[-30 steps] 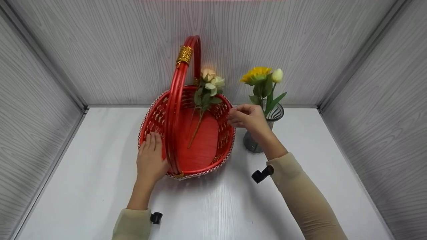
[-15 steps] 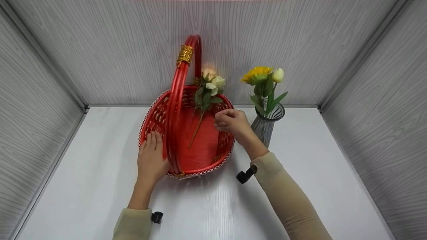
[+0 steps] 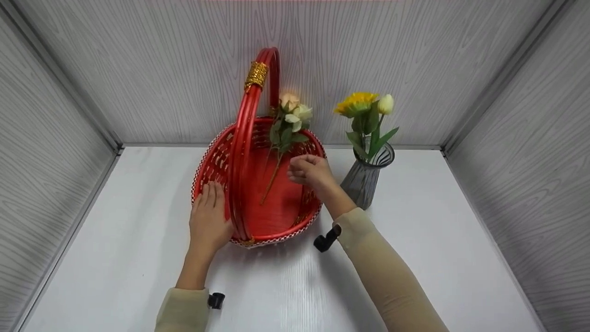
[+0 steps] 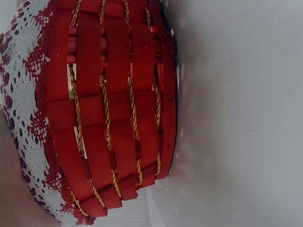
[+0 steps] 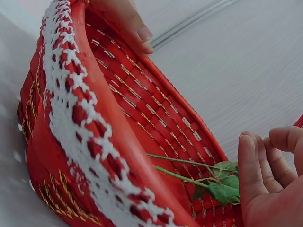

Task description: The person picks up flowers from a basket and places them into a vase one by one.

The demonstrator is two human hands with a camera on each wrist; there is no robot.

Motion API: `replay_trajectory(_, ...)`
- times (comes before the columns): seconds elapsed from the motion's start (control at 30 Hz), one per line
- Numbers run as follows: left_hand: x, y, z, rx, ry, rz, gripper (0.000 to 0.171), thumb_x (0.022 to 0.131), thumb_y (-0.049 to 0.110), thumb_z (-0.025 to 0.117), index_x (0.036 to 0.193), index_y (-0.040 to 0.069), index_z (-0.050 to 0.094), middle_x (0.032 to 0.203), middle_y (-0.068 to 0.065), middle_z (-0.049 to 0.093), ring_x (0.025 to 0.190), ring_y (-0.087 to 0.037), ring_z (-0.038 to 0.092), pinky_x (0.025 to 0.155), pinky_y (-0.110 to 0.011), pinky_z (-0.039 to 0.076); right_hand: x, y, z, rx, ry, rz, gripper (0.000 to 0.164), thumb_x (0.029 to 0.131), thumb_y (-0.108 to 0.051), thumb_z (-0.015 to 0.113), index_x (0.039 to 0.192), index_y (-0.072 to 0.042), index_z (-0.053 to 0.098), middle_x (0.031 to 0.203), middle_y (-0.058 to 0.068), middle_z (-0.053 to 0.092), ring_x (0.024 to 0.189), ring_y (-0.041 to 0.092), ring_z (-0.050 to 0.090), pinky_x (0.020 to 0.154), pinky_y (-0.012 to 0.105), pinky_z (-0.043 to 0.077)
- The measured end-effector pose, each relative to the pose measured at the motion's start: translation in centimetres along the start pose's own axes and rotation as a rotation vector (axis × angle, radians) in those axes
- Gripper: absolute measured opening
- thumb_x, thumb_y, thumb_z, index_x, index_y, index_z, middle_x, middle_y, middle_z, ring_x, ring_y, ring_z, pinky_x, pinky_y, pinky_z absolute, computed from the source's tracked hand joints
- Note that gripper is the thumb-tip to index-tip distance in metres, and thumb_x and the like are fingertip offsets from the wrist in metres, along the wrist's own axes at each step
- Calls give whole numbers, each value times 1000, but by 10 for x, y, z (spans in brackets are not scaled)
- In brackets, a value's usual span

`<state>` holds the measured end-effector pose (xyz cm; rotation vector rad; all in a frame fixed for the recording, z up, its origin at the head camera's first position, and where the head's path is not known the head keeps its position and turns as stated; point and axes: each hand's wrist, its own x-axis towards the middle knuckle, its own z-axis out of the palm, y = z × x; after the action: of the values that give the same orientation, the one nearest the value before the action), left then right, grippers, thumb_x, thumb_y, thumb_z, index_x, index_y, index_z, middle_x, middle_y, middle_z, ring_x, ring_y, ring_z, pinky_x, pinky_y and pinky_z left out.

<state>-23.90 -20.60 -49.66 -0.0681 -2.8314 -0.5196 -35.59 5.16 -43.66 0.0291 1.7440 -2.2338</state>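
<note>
A red woven basket (image 3: 286,237) with a tall arched handle (image 3: 243,124) stands at the centre. My left hand (image 3: 209,219) rests over its left rim beside the handle's near foot, fingers stretched along the inside. Across the basket a spray of roses (image 3: 286,133) leans, blooms at the back rim and stem toward the front. My right hand (image 3: 311,173) is above the basket's right part with loosely bent fingers and nothing between them. In the right wrist view, its thumb and fingers (image 5: 251,161) are apart, near the green leaves (image 5: 225,189). White lace (image 4: 28,94) trims the basket's rim.
Right of the basket, a grey ribbed glass vase (image 3: 362,186) holds a sunflower (image 3: 356,105) and a white tulip (image 3: 386,104). Wood-grained panels enclose the white table (image 3: 276,299) at the back and both sides.
My right hand has moved left from beside the vase to over the basket near the rose stem. The left hand, basket and flowers have stayed about where they were.
</note>
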Motion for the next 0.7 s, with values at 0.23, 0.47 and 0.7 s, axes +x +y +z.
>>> replay_trajectory(0.23,-1,1,-2,11,-26,-23,76,95,35,47,154,-8,24,160,-27,25,151,-39,20,124,-51,13,12,3,16,151,42,77,27,98,-9,61,119,8,61,93,15,70,76,18,71,75,31,61)
replay_trajectory(0.47,0,4,-2,16,-37,-27,77,96,39,46,154,-8,24,160,-27,25,152,-39,19,124,-51,13,25,9,27,254,106,147,22,96,-11,64,113,4,65,110,21,68,79,20,70,85,35,59)
replay_trajectory(0.7,-1,4,-3,11,-26,-18,79,96,41,47,154,-8,25,160,-27,26,151,-39,19,124,-51,14,35,19,32,304,179,190,15,96,-9,63,104,2,67,94,15,69,76,20,69,81,33,60)
